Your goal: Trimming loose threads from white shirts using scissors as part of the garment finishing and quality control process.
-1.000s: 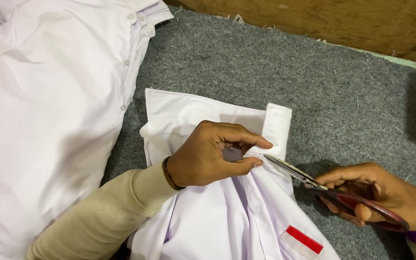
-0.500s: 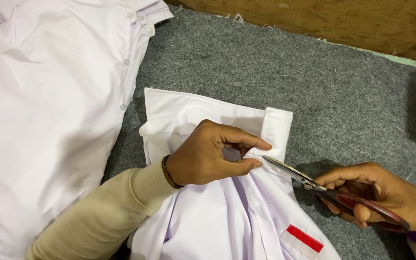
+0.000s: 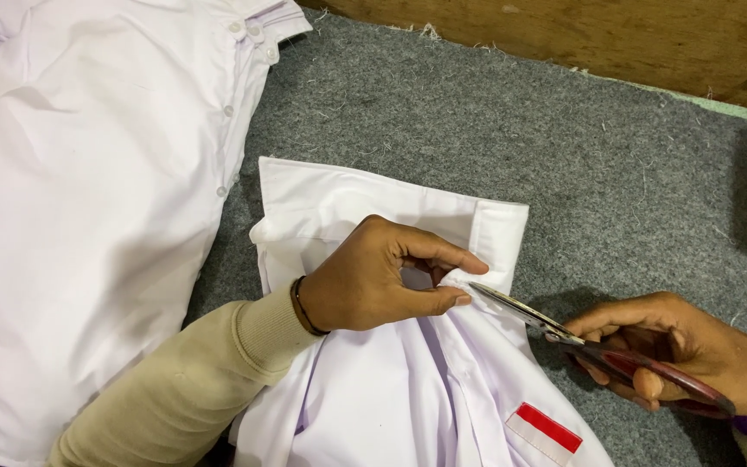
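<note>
Left hand (image 3: 373, 281) pinches the shirt (image 3: 391, 389) by its collar; right hand (image 3: 693, 355) grips scissors (image 3: 555, 327), blades pointing left at the pinch.

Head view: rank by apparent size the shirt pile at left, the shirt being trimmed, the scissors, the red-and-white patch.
1. Shirt pile, largest, cut off by the frame.
2. Shirt being trimmed, also partly out of frame.
3. Scissors, handles hidden in the right hand.
4. Red-and-white patch, smallest.
</note>
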